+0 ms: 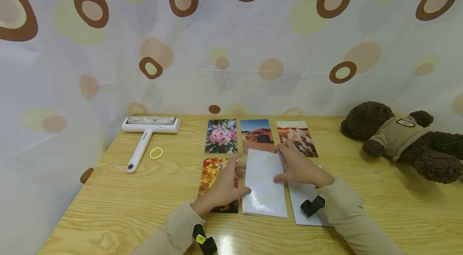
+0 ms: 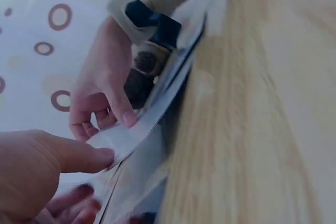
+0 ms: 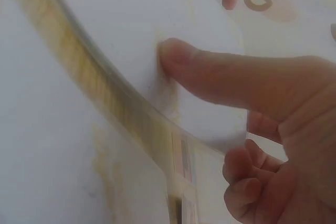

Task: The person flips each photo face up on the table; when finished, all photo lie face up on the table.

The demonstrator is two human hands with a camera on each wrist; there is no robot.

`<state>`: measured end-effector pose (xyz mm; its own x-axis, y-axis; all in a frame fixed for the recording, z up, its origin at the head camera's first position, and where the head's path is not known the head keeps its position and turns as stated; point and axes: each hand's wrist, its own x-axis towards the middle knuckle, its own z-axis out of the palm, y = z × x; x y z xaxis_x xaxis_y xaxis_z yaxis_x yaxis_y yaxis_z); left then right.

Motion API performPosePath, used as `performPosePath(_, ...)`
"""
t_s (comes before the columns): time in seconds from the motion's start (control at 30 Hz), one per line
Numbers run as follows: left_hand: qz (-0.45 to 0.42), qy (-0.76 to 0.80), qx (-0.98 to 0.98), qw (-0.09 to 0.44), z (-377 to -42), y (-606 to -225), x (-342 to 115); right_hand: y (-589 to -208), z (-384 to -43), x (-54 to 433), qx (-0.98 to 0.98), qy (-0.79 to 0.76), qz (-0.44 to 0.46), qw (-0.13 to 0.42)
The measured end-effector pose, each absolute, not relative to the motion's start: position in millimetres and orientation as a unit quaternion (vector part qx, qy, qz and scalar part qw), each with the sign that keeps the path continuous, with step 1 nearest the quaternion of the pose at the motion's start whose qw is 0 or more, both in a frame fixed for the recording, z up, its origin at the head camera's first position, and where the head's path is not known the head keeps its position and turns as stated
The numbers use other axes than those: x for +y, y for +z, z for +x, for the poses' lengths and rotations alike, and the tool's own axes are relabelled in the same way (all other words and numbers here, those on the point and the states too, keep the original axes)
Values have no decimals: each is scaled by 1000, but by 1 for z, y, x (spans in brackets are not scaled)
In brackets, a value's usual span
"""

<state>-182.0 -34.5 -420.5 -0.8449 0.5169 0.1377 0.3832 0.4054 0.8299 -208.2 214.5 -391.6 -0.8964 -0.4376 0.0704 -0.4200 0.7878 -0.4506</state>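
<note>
Two hands [image 1: 222, 187] [image 1: 301, 168] | pinch white card [image 1: 265, 190] | opposite edges

Passage room between yellow ring [image 1: 156, 158] and autumn-leaf photo [image 1: 210, 172]; teddy bear [image 1: 402, 137] an obstacle far right

No text readable for certain. Small grey lettering [image 1: 145, 136] on handle [image 1: 140, 149] of white T-shaped tool [image 1: 149, 127], too small; patch [image 1: 405, 123] on teddy bear's shirt [image 1: 400, 137], marks illegible.
</note>
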Motion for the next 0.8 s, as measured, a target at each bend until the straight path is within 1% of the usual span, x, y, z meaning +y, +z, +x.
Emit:
performPosePath(0.1,269,547,787,95,-184,-419,-35,-391,-207,216,938,-254,-235,23)
performPosePath(0.27,243,637,713,162,-187,-418,-36,-392,-206,215,920,-285,-266,27)
performPosePath(0.4,218,683,664,215,-187,-415,-37,-391,-205,211,911,-292,-291,17)
performPosePath(0.5,206,700,638,244,-186,-412,-38,-390,-202,205,907,-282,-314,1)
performPosePath(0.6,209,712,617,261,-185,-411,-39,-388,-198,200,902,-253,-349,-28)
performPosePath(0.7,226,714,606,266,-185,-411,-39,-385,-194,195,891,-236,-384,-53)
performPosePath(0.8,248,707,606,268,-184,-412,-38,-384,-192,191,879,-242,-405,-65)
